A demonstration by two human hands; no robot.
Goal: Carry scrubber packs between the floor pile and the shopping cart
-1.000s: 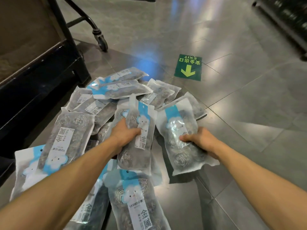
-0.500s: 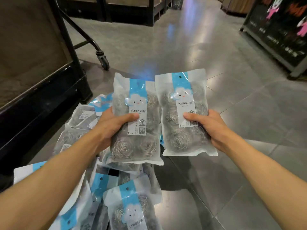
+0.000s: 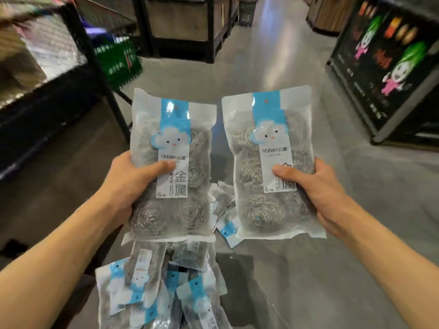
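A shop: display shelves [image 3: 180,27], shopping basket [image 3: 118,60], packaged goods [image 3: 152,288]

On both scrubber packs we hold, the left pack [image 3: 171,162] and the right pack [image 3: 273,160], we read "yunlei", "金属" and "6" on the white label.

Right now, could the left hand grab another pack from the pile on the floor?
Probably not: the left hand already grips a scrubber pack, and the pile lies well below it.
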